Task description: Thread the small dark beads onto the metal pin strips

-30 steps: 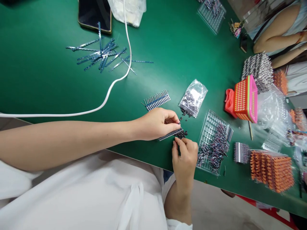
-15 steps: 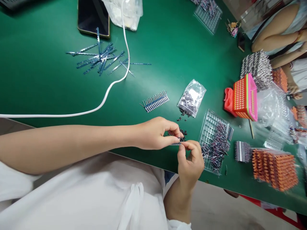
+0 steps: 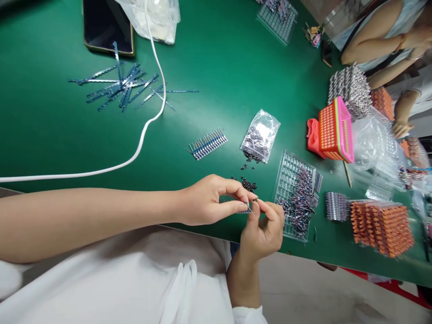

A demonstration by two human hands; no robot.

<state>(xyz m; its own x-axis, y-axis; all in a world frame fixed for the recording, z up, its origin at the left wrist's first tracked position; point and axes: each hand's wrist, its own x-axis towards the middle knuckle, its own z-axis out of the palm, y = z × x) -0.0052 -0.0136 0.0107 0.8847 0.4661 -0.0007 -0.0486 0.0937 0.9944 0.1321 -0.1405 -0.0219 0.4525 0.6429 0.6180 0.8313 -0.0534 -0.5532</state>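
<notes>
My left hand (image 3: 212,202) has its thumb and fingers closed on a strip with thin metal pins (image 3: 227,199), partly hidden by the fingers. At the strip's right end, the thumb and forefinger of my right hand (image 3: 263,229) are pinched together; what lies between them is too small to make out. Fingertips of both hands nearly touch. Just beyond them lies a small pile of dark beads (image 3: 249,184). Farther off, a clear zip bag (image 3: 260,135) of dark beads has some spilled at its mouth. Left of it rests another blue strip with pins (image 3: 209,145).
Right of my hands sits a clear plastic tray (image 3: 282,173) heaped with pinned pieces. Beyond are a pink and orange basket (image 3: 332,130) and stacked orange pieces (image 3: 381,227). A white cable (image 3: 145,135), blue strips (image 3: 123,84) and a phone (image 3: 108,27) lie left. Other people sit at far right.
Both hands have come slightly nearer the table's front edge, and more of the held strip and bead pile shows. The whole view has shifted, moving the tabletop things leftward.
</notes>
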